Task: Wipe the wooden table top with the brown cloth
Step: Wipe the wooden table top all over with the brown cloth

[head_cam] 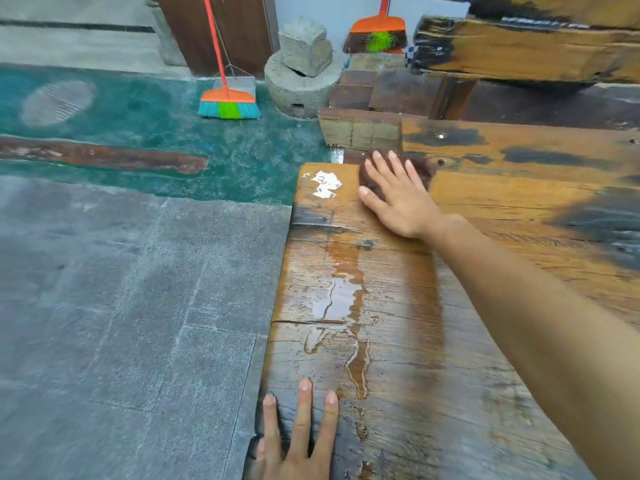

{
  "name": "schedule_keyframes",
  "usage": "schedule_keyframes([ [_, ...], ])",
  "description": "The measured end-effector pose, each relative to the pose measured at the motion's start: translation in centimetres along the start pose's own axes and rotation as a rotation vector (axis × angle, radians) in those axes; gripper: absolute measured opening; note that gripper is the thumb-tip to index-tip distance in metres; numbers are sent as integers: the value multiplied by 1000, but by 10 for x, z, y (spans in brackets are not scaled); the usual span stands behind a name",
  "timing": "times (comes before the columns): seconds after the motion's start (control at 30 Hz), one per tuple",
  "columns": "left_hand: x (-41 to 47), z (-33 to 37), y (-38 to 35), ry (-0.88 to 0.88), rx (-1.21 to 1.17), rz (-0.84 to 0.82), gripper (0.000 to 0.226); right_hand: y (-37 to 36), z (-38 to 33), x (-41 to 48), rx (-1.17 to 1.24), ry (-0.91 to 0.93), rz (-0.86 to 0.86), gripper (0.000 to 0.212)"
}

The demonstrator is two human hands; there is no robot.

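Note:
The wooden table top [485, 209] fills the right half of the view, rough and orange-brown with dark patches. My right hand [398, 194] lies flat, fingers spread, pressing the brown cloth [424, 169] onto the wood near the far left corner; most of the cloth is hidden under the palm. My left hand [298, 434] rests flat on the near left edge of the table, fingers apart, holding nothing. A streak of water [346, 303] pools on the wood between the two hands. A white paint patch [325, 183] sits left of the cloth.
Grey concrete and green-painted floor [138, 271] lie left of the table edge. Two orange-handled brooms [228, 103] [379, 32], a stone mill [303, 71] and stacked wooden beams [519, 50] stand at the back. A dark plank [104, 155] lies on the floor.

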State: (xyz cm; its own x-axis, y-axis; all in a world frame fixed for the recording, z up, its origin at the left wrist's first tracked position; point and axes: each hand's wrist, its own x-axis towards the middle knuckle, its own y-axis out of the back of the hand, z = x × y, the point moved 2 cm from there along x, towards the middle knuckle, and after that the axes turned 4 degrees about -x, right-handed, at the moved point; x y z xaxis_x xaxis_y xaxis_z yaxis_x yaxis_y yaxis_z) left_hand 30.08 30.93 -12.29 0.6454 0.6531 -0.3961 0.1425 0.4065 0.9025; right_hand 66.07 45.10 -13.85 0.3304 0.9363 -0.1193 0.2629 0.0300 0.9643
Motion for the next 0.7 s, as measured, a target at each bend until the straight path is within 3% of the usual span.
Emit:
schedule_keyframes([
  [0.13, 3, -2, 1, -49, 79, 88, 69, -8, -37, 21, -112, 280, -28, 71],
  [0.27, -4, -1, -1, 3, 12, 15, 71, -11, -48, -5, -177, 550, -153, 72],
  [0.37, -6, -3, -1, 66, -63, -97, 87, -21, -62, -36, -232, 736, -213, 71],
  [0.47, -10, -1, 4, 25, -52, -134, 63, -31, -79, -70, -242, 844, -222, 69],
  [0.6, -2, -9, 3, 48, -141, -119, 95, -45, -96, -132, -197, 942, -210, 70],
  [0.63, -2, -14, 6, 88, -192, -196, 108, -49, -99, -147, -187, 944, -218, 70],
  [0.7, -10, -22, 12, 80, -281, -198, 122, -54, -107, -179, -167, 939, -236, 70],
])
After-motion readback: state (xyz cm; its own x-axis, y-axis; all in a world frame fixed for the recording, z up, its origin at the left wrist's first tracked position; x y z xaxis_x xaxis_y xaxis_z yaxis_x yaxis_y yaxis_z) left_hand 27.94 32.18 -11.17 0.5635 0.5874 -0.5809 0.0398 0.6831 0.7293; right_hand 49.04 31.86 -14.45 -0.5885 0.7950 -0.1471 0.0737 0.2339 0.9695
